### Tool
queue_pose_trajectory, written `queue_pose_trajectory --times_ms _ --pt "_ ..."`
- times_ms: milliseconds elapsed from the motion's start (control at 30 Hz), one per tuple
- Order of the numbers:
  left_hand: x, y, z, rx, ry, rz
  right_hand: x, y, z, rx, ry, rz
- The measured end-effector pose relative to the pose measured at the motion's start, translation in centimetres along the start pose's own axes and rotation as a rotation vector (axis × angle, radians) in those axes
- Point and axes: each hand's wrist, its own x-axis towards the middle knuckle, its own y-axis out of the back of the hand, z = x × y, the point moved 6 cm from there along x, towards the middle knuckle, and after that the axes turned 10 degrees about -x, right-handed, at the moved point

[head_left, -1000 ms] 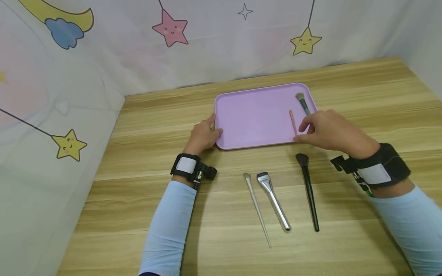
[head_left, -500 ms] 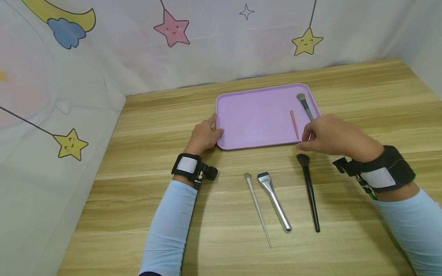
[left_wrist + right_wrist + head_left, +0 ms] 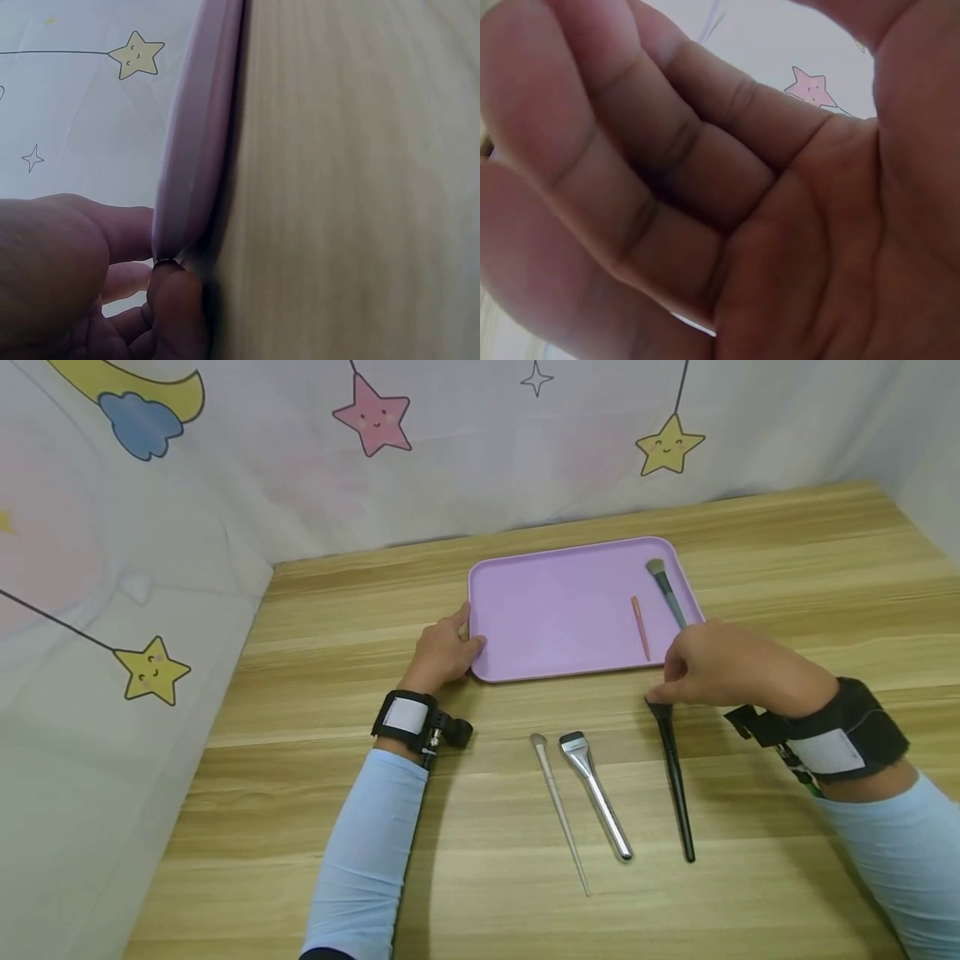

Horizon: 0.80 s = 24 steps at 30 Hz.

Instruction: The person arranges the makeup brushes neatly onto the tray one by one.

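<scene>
My left hand [image 3: 441,652] holds the left end of a purple tray [image 3: 555,618], thumb over the rim. In the left wrist view the thumb and fingers [image 3: 176,307] pinch the tray's edge [image 3: 199,135]. My right hand [image 3: 723,664] hovers by the tray's front right corner, fingers loosely curled around nothing. Its thumb tip overlaps the bristles of a black makeup brush [image 3: 675,777] in the head view. In the right wrist view this hand [image 3: 780,210] fills the picture with no object in it. A green-handled makeup brush [image 3: 664,589] and a short pink stick [image 3: 641,628] lie on the tray.
In front of the tray, a slim pale makeup brush [image 3: 558,810] and a flat-headed silver makeup brush [image 3: 598,797] lie on the wooden table [image 3: 300,710]. A white curtain [image 3: 465,468] with printed stars stands along the table's back edge.
My right hand has drawn back from the tray's front right part toward the black brush's head, uncovering the lower end of the pink stick. The left hand has stayed on the tray.
</scene>
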Motion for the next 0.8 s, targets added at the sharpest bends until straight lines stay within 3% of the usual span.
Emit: queue_pose_trajectory --times_ms 433,800 --pt "-0.1 -0.1 0.2 -0.005 0.009 -0.01 -0.7 -0.6 -0.4 -0.041 0.04 -0.055" --pt "0.0 0.0 0.0 -0.019 0.021 -0.017 -0.9 -1.7 -0.7 -0.07 0.021 -0.134"
